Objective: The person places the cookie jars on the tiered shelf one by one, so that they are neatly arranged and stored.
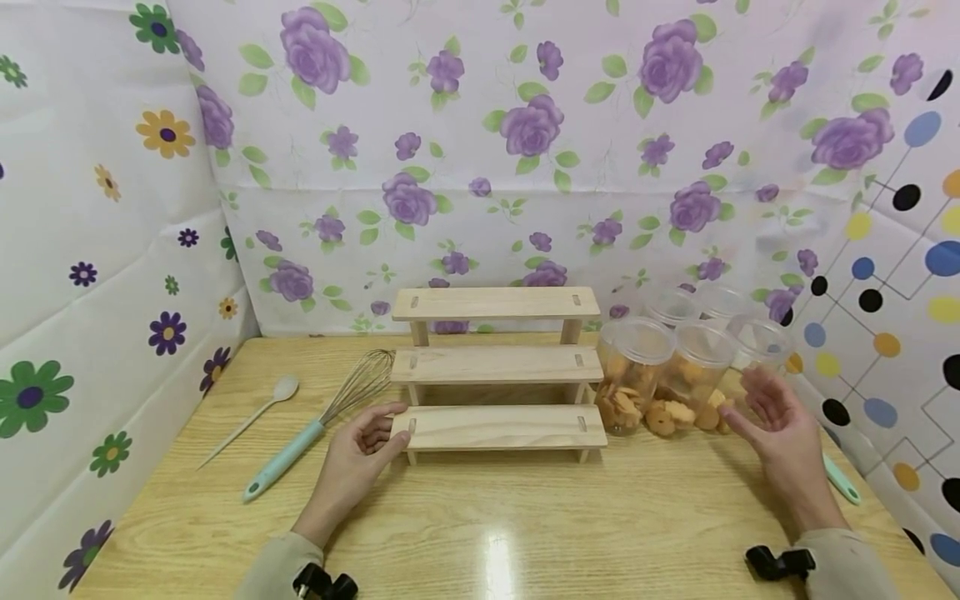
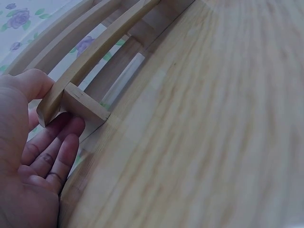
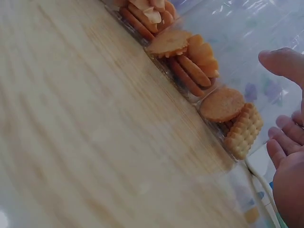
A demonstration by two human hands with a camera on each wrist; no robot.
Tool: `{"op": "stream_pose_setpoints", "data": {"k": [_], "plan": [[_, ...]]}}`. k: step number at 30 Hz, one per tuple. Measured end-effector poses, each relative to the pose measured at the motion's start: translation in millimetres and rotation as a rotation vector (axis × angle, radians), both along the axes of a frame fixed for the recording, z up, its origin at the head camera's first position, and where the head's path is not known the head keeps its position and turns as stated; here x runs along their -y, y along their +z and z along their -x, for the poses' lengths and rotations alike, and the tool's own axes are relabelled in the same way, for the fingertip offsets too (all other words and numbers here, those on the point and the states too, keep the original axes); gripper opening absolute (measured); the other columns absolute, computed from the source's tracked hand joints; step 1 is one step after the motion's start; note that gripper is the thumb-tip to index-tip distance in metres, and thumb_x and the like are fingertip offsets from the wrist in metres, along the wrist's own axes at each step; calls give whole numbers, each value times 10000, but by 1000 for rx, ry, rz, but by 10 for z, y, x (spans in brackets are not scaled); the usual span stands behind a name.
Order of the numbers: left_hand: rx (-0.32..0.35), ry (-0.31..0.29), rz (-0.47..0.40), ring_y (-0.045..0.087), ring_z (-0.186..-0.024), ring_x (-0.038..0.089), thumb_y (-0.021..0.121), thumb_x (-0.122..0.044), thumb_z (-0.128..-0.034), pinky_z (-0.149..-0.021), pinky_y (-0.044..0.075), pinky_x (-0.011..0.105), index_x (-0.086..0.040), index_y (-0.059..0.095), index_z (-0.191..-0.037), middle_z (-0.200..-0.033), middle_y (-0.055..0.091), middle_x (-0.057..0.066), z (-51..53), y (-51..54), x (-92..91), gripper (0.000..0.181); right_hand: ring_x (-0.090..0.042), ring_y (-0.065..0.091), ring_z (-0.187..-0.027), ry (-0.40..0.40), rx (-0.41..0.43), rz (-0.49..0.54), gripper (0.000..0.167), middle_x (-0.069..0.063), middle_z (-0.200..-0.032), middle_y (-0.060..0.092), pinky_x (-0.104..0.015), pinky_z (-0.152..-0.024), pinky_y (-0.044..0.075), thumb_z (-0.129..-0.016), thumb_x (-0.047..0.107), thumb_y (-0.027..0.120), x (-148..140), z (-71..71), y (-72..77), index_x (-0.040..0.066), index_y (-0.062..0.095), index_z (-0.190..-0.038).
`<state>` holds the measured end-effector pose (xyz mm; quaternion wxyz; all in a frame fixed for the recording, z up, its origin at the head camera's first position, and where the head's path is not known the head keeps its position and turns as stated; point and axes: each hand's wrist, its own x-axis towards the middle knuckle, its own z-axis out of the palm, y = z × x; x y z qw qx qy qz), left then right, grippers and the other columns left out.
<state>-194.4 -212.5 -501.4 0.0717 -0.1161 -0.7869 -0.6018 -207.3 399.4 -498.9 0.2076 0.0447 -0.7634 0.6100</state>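
Observation:
A three-tier wooden display stand (image 1: 498,427) rises in steps at the middle of the table in the head view. My left hand (image 1: 358,452) grips the left end of its lowest board. In the left wrist view the thumb lies over the board (image 2: 90,66) and the fingers curl below it. My right hand (image 1: 783,437) is beside the group of clear lidded jars (image 1: 637,375) to the stand's right, fingers relaxed. Biscuits (image 3: 222,105) lie in the bottoms of the front jars, and a gap separates them from the right hand (image 3: 289,142) in the right wrist view.
A whisk (image 1: 288,457) with a pale blue handle lies left of the stand, and a light spoon (image 1: 255,421) farther left. A green handle (image 1: 842,479) shows behind the right hand. Patterned cloths (image 1: 480,167) hang around the table (image 1: 450,517).

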Motion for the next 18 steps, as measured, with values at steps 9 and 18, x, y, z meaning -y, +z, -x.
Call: {"op": "stream_pose_setpoints", "data": {"k": [9, 18], "plan": [[7, -3, -7, 726, -931, 187, 817, -158, -1050, -809, 595, 248, -128, 715, -1447, -1112, 762, 155, 2, -22, 8, 411, -28, 566, -1370, 14, 21, -6, 779, 68, -1496, 622, -69, -1076, 442, -986, -60, 817, -49, 25, -127, 76, 470, -1670], [10, 2, 2, 729, -946, 188, 809, -181, -1059, -827, 595, 250, -141, 709, -1459, -1124, 765, 158, -2, -19, -3, 414, -36, 627, -1302, -116, 47, -143, 701, 15, -1424, 678, -74, -1022, 486, -976, 30, 869, -21, 30, -79, 27, 549, -1599]]}}
